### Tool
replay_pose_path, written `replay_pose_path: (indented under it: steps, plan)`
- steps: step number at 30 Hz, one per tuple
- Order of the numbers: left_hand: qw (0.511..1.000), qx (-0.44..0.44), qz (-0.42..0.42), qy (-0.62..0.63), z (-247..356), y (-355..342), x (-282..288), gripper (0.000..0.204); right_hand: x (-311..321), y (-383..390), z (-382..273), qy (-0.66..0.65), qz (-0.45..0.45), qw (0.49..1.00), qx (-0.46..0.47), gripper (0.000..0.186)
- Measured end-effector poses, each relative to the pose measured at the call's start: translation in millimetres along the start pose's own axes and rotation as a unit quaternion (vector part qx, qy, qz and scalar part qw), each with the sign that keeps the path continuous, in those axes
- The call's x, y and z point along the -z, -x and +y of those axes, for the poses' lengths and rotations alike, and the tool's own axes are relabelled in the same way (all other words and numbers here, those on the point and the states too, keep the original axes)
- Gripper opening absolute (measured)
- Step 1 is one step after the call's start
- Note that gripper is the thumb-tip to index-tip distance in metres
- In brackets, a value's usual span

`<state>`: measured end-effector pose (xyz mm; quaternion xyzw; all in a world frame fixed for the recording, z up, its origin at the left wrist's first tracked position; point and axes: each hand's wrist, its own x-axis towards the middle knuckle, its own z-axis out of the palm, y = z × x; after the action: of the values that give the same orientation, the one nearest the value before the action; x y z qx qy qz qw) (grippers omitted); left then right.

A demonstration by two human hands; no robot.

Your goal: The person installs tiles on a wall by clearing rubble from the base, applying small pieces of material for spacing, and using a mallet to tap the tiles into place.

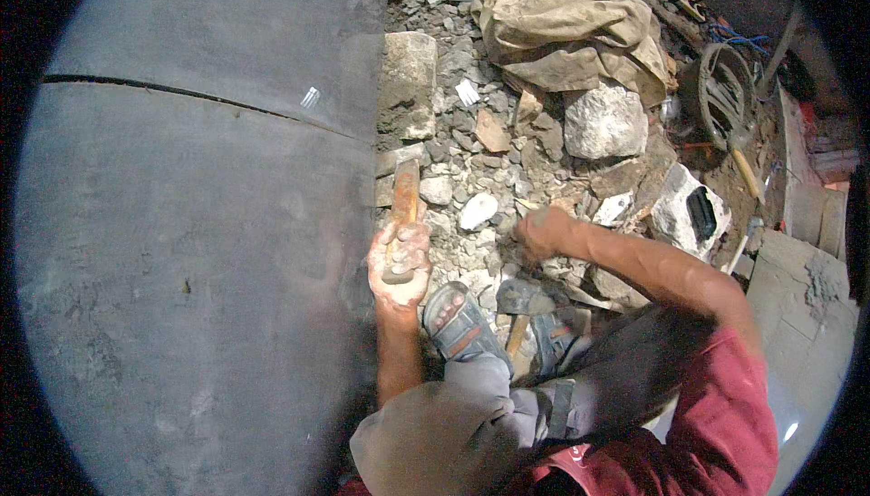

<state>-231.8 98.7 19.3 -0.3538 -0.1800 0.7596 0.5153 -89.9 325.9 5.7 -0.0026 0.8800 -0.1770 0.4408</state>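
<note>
My left hand (399,265), palm turned up and dusty, has its fingers curled round a flat chisel (407,189). The chisel's rusty orange blade points away from me, beside the edge of the dark panel; its rounded butt shows at the palm. My right hand (542,231) is closed over the rubble to the right, and what it holds, if anything, is hidden. Between my sandalled feet, a grey hammer head (524,296) with a wooden handle (517,335) shows below the right hand. A white stone (478,211) lies between my two hands.
A large dark panel (199,224) fills the left side, crossed by a narrow gap. Ahead, a tan cloth (566,20) lies in a heap near a big pale rock (605,121). A black object (700,213) rests on another rock; a bucket (725,92) stands at the right.
</note>
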Motion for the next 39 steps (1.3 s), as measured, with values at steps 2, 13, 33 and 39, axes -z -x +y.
replay_pose_path:
  steps: [2, 13, 33, 39]
  plan:
    - [1.0, -0.016, 0.009, -0.014, -1.2, 4.6, -1.1, 0.046, -19.0, 12.3, -8.3, -0.049, -0.088, 0.994, 0.041, 0.022]
    - [0.997, -0.047, 0.046, -0.052, 2.3, 4.0, 2.8, 0.048, -169.3, 40.9, -106.8, -0.575, -0.15, 0.746, -0.302, 0.062]
    - [0.998, -0.022, 0.01, -0.053, -1.3, -1.5, 2.1, 0.049, 231.7, 148.1, -18.8, -0.489, 0.698, 0.402, 0.336, 0.023]
    - [1.0, 0.008, -0.019, -0.008, -2.7, -1.2, 3.3, 0.047, 117.9, 22.6, 14.7, -0.292, 0.727, 0.619, -0.043, 0.031]
